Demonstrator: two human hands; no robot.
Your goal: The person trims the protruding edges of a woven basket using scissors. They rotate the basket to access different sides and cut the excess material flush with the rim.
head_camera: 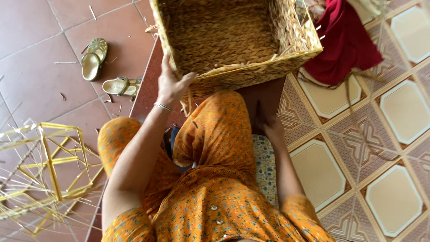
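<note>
The left hand (170,85) is up on the near-left corner of the basket (233,40), fingers curled over the rim and gripping it, thumb out along the front wall. There's a thin bracelet (163,107) on that wrist. The basket is a big rectangular woven one, straw-coloured and open on top, sitting on the floor right in front of the person's knees, with its near edge touching the orange trousers (215,134).

The right hand (268,123) is down low beside the right knee, just under the basket's front wall, resting on the dark red strip of floor. It's in shadow, so I honestly can't tell if the fingers are open or closed, or if they've got anything in them.

Other stuff around: a red cloth (345,42) bunched up against the basket's right side, a pair of yellow sandals (105,67) on the red tiles to the left, and a frame (49,170) of pale yellow strips in the lower-left corner. Loose bits of straw are scattered on the tiles, and a patterned cushion (265,166) sits under the person.
</note>
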